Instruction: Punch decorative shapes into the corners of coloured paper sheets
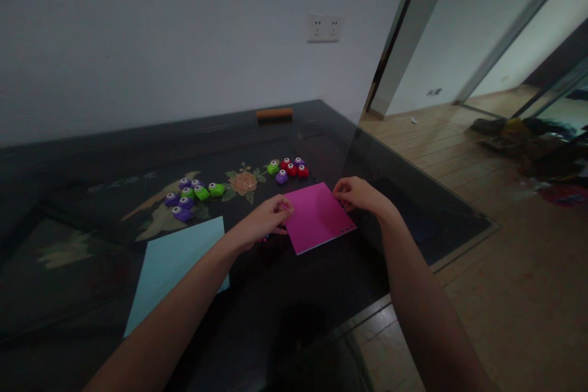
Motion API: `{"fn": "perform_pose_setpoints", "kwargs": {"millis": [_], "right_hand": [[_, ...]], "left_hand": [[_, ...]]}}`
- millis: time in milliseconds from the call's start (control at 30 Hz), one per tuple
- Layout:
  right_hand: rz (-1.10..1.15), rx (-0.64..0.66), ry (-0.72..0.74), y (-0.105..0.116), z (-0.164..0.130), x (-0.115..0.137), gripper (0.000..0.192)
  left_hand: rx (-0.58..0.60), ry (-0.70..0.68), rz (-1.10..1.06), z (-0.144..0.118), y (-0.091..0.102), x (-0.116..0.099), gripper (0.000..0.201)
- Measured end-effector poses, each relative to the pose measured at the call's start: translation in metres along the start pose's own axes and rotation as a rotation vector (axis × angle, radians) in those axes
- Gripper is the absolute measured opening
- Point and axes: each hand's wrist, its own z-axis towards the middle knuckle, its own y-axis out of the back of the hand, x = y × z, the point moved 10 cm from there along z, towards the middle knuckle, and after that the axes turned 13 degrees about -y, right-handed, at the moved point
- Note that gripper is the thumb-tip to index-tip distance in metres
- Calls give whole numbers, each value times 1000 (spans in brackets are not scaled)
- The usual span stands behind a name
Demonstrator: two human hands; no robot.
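A magenta sheet of paper (316,220) is held up slightly over the dark table, with a few small dark dots near its lower right corner. My left hand (271,217) pinches its left edge between thumb and fingers. At the right edge, the fingers of my right hand (356,194) are closed on the same sheet. Small colourful bits show under my left hand, too small to name. Beneath my left forearm lies a light blue sheet of paper (179,263), partly covered by the arm.
Several purple and green folded paper pieces with eye-like dots (187,196) sit left of a printed flower. A second cluster of red, green and purple ones (290,168) lies behind the magenta sheet. A brown cylinder (274,114) rests near the wall. The glossy table (436,220) ends at right.
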Motion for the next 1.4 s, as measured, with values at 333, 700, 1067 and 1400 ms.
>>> {"fn": "perform_pose_setpoints", "kwargs": {"millis": [333,700,1067,1400], "right_hand": [[-49,-39,26,3,0,1,3],[-277,-385,521,-11,-7,52,24],[-447,-285,582,-42,-2,57,34],[-452,-297,613,-43,-2,58,31]], "left_hand": [[49,-125,333,8,2,-4,10],[219,-405,1147,-23,-73,-22,47],[221,-365,1185,-18,-72,-7,51],[255,-353,1226,-18,-76,-6,47]]}}
